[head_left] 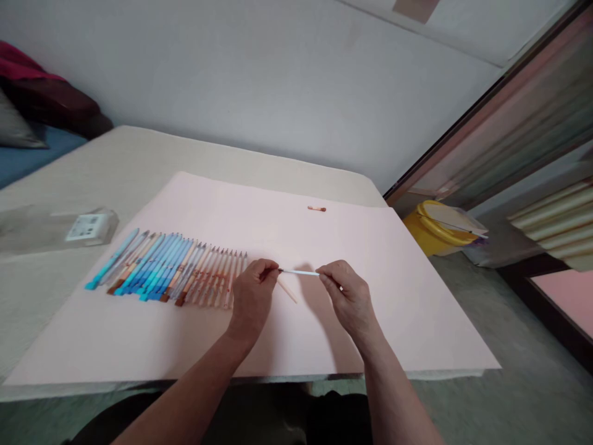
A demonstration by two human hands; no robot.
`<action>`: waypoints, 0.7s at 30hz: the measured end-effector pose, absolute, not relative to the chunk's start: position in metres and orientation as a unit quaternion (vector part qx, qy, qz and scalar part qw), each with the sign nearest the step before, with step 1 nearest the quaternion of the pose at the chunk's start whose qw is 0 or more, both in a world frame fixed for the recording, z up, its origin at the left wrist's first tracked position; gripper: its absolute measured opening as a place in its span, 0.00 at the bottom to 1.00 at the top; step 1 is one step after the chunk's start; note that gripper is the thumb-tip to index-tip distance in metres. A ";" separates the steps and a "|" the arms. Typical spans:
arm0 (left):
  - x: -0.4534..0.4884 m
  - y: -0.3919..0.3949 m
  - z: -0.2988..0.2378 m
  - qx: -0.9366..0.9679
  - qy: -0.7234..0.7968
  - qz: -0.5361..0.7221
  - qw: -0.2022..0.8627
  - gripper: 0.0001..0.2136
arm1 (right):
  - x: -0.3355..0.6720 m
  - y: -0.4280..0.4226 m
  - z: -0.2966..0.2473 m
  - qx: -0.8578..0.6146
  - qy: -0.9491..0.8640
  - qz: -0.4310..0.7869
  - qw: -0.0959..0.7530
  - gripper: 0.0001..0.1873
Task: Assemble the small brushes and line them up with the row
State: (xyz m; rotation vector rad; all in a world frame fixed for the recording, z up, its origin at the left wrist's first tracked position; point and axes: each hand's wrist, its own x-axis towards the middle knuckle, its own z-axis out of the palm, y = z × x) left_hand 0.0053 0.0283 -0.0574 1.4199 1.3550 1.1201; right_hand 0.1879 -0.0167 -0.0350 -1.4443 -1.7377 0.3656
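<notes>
Between my two hands a thin pale pen refill (301, 272) is held level above the pink sheet (417, 327). My left hand (254, 296) pinches its dark tip end, and my right hand (347, 293) pinches the opposite end. A slim peach-coloured pen barrel (288, 290) lies on the sheet just right of my left hand, its upper end hidden behind the fingers. To the left runs a row of several pens (171, 266), blue, brown and clear, side by side; my left hand covers part of its right end.
A short brown and peach pen part (317, 209) lies toward the sheet's far edge. At the table's left is a clear plastic bag (41, 228) with a white label. A yellow bucket (428, 228) stands on the floor at right. A wall (259, 80) rises behind the table.
</notes>
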 end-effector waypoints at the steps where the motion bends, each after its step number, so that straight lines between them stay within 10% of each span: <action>1: 0.005 0.029 -0.057 0.557 0.544 0.457 0.431 0.03 | 0.187 -0.017 -0.035 -0.572 -0.696 0.154 0.406 0.08; 21: 0.002 0.032 -0.051 0.336 0.440 0.556 0.620 0.20 | 0.161 -0.014 -0.046 -0.604 -0.696 0.262 0.286 0.06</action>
